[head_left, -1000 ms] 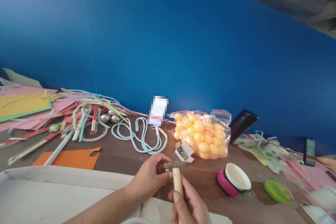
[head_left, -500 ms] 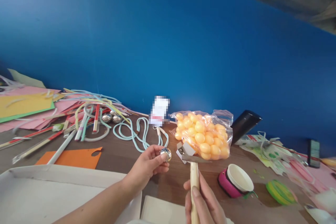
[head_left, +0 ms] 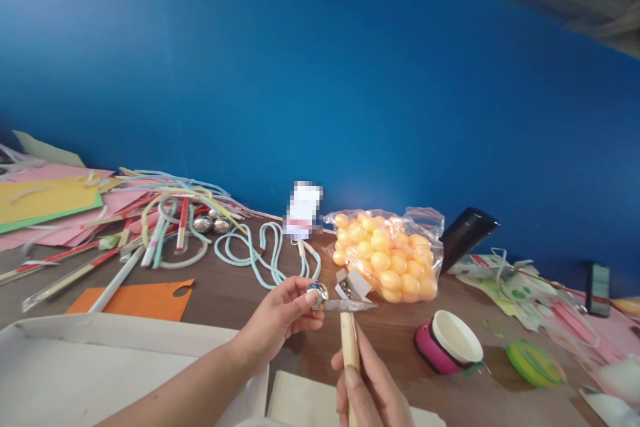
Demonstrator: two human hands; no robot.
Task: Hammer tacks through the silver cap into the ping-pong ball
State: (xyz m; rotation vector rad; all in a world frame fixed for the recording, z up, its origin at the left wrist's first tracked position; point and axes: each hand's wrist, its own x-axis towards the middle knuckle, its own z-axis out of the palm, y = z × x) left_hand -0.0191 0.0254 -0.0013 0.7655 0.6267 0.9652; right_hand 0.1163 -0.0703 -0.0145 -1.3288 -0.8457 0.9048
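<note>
My left hand [head_left: 280, 320] pinches a small shiny silver ball [head_left: 317, 293] between thumb and fingers, above the brown table [head_left: 240, 293]. My right hand [head_left: 373, 393] grips the wooden handle of a small hammer [head_left: 349, 333]. The hammer's metal head lies level and its left end touches the silver ball. A small open white box [head_left: 351, 285] with metal pieces sits just behind the hammer head.
A clear bag of orange balls [head_left: 387, 257] lies behind the hands. A pink cup with white lining [head_left: 447, 341], a green tape roll [head_left: 533, 363], a mint cord [head_left: 260, 253], straws [head_left: 160, 220], coloured paper [head_left: 45, 203], an orange card [head_left: 137, 300], a white tray [head_left: 100, 360] and a phone [head_left: 599, 288] surround them.
The hammer swung right and away from the ball half a second ago, then came back left; its head now meets the silver ball. My left hand stayed nearly in place.
</note>
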